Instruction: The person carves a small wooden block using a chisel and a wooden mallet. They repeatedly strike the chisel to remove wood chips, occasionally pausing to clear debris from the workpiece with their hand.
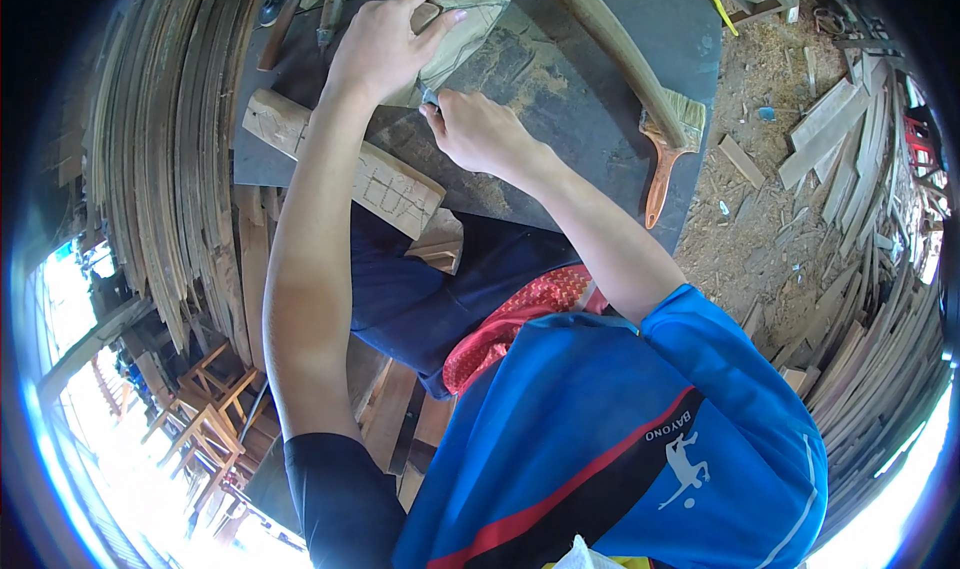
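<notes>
A pale carved wood block (pixel 470 34) with dark drawn lines stands tilted on the dark worktop. My left hand (pixel 390 44) grips it from the left, with thumb and fingers around its upper edge. Close below the block, my right hand (pixel 478 134) is closed on a small blue-grey tool (pixel 430 97). Most of that tool is hidden in the fist, and its tip is near the block's lower end. Under my left forearm lies a thick wooden beam (pixel 395 184) with pencil marks.
Sawdust is scattered over the dark worktop (pixel 580 159). A brush (pixel 662 159) with a wooden handle lies at its right edge, beside a long curved wood piece (pixel 610 44). Hand tools (pixel 280 29) lie at the far left. Stacked boards (pixel 165 119) stand left; offcuts litter the floor right.
</notes>
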Available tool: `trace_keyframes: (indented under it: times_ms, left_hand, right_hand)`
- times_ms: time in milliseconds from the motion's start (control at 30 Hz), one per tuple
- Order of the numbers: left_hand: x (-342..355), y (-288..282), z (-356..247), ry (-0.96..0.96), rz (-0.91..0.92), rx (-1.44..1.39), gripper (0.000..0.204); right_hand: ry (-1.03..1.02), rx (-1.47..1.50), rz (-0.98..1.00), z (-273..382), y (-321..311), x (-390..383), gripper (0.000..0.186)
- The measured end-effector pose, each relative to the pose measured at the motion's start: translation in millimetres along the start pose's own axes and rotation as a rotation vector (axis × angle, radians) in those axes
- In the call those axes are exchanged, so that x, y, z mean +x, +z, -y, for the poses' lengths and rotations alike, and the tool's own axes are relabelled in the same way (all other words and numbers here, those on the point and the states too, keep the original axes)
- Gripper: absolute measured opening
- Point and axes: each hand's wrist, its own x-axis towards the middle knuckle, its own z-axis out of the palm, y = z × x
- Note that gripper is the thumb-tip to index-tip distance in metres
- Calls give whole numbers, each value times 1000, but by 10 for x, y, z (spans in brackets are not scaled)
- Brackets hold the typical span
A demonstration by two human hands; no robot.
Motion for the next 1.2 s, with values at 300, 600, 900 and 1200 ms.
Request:
trace_keyframes:
  times_ms: [300, 600, 900, 1200]
  left_hand:
    - [10, 43, 36, 91, -107, -41, 44]
    - [-70, -2, -96, -48, -97, 26, 40]
    - [-148, 30, -41, 29, -217, 49, 40]
    - [-159, -34, -126, -19, -152, 35, 41]
  right_hand:
    - [-14, -14, -12, -3, 29, 14, 43]
    - [24, -64, 14, 63, 44, -16, 51]
    - [50, 142, 123, -22, 26, -4, 46]
    - [5, 138, 26, -38, -40, -139, 40]
